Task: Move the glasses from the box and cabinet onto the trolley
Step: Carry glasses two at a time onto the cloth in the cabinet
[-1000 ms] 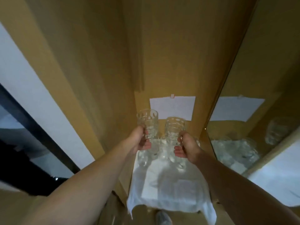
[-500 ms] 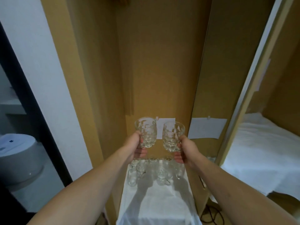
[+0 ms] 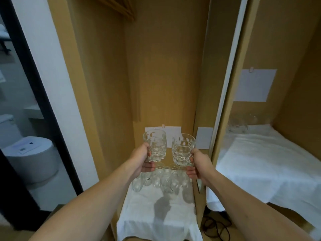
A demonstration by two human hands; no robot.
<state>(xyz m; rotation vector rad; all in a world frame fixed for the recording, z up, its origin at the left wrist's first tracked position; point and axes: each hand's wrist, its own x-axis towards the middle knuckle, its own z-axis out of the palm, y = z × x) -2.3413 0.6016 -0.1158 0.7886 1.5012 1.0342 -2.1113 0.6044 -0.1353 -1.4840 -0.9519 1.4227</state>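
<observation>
the left hand (image 3: pixel 142 160) grips one glass mug (image 3: pixel 155 145); the right hand (image 3: pixel 197 165) grips a second mug (image 3: pixel 182 149). both mugs are upright, long axes vertical, side by side and apart, raised above the remaining glasses (image 3: pixel 161 181) on the cloth-covered cabinet shelf (image 3: pixel 156 216) directly below the hands. the trolley is not in view, so its direction cannot be told.

Dim, warm indoor light, soft overall focus, wide-angle bending at the edges, and a dark shadow on the white cloth (image 3: pixel 156 213).
</observation>
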